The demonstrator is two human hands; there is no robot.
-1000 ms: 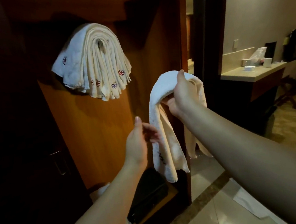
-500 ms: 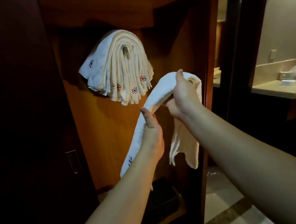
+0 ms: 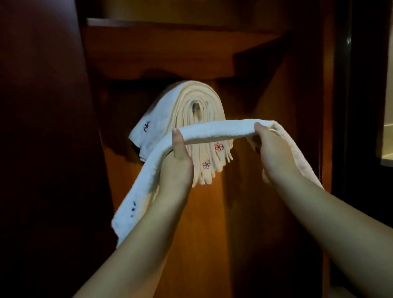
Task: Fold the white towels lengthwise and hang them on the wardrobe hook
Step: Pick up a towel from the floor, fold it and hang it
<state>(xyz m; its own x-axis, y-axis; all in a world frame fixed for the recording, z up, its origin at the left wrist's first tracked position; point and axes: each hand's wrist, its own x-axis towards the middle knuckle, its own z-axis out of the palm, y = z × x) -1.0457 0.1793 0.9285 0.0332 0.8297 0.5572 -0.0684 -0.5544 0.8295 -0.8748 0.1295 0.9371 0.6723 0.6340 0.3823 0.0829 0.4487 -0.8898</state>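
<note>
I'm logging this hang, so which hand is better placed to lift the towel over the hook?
Left hand: it grips the towel right below the hook; right hand is off to the side.

Dim wooden wardrobe (image 3: 257, 203); shelf (image 3: 180, 51) above.

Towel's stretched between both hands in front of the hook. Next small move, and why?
Probably lift the folded towel up and forward, over the hung stack. The left hand and right hand hold it level below the stack's crown, with the hook behind it and both ends drooping.
</note>
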